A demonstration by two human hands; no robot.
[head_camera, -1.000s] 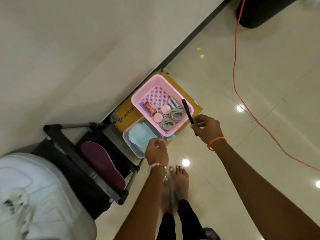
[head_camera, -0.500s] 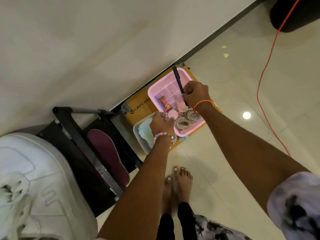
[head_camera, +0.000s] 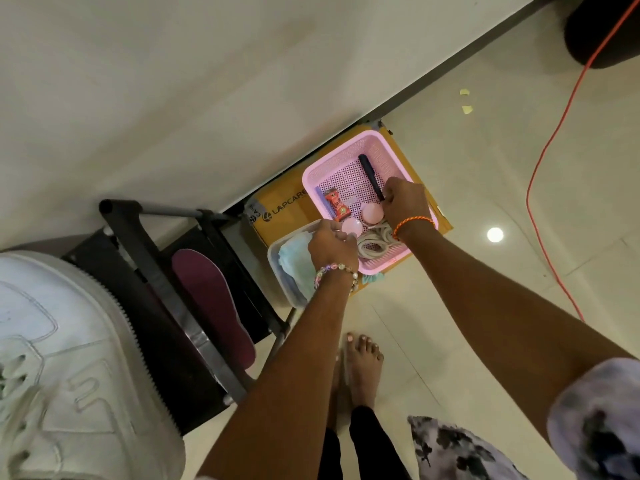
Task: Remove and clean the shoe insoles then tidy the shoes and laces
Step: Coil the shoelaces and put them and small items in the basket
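The right hand point(head_camera: 403, 202) reaches into the pink basket point(head_camera: 388, 147), fingers curled round the near end of a dark brush point(head_camera: 370, 174) whose far end lies on the basket floor. The left hand point(head_camera: 332, 245) hangs over the seam between basket and clear tub point(head_camera: 277, 251), fingers curled; it seems to pinch something small, though I cannot tell what. Coiled laces point(head_camera: 375, 242) lie at the basket's near edge, beside two pink discs point(head_camera: 372, 213) and a red packet point(head_camera: 337, 207). A blue cloth point(head_camera: 294, 259) fills the tub. The basket sits on a yellow box point(head_camera: 284, 216). A maroon insole point(head_camera: 211, 299) rests on the black rack point(head_camera: 152, 306), a white shoe point(head_camera: 62, 368) at the lower-left corner.
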